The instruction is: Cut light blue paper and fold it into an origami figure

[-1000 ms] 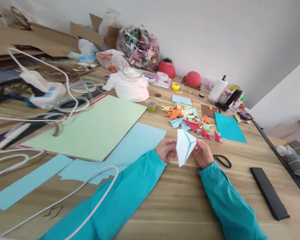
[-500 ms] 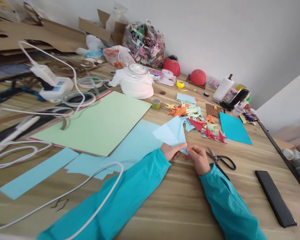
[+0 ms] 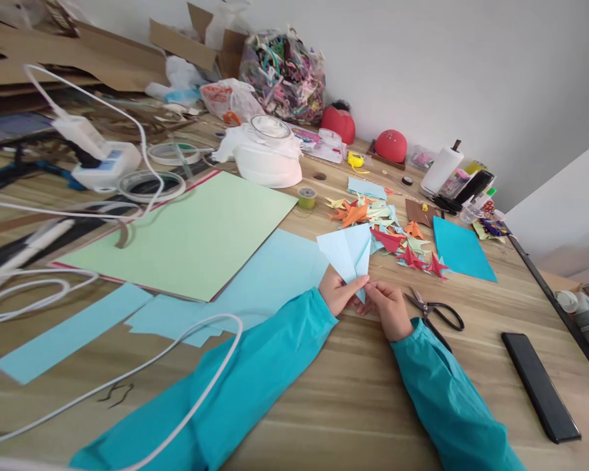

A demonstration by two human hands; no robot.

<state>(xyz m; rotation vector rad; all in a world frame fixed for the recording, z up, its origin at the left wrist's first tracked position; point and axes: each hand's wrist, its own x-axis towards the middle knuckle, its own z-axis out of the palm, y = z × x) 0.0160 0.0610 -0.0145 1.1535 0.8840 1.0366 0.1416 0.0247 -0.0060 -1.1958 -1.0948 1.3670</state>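
A light blue sheet of paper (image 3: 346, 252), folded to a point at its lower end, is held above the table. My left hand (image 3: 341, 292) pinches its lower left side, thumb on top. My right hand (image 3: 387, 306) grips the lower tip close to the left thumb; some fingertips are hidden behind the paper. Just beyond the paper lies a heap of small folded paper figures (image 3: 385, 241) in orange, red, yellow, green and blue. Black-handled scissors (image 3: 434, 313) rest to the right of my right hand.
Light blue sheets (image 3: 275, 275) and a large pale green sheet (image 3: 191, 235) lie to the left. A white cable (image 3: 177, 343) crosses over my left sleeve. At right are a black phone-like slab (image 3: 540, 386) and a teal sheet (image 3: 464, 248). Bags and boxes line the wall.
The folded paper has turned more upright, its wide top swinging to the right. Both hands keep their grip at the lower end. The whole view has shifted slightly.
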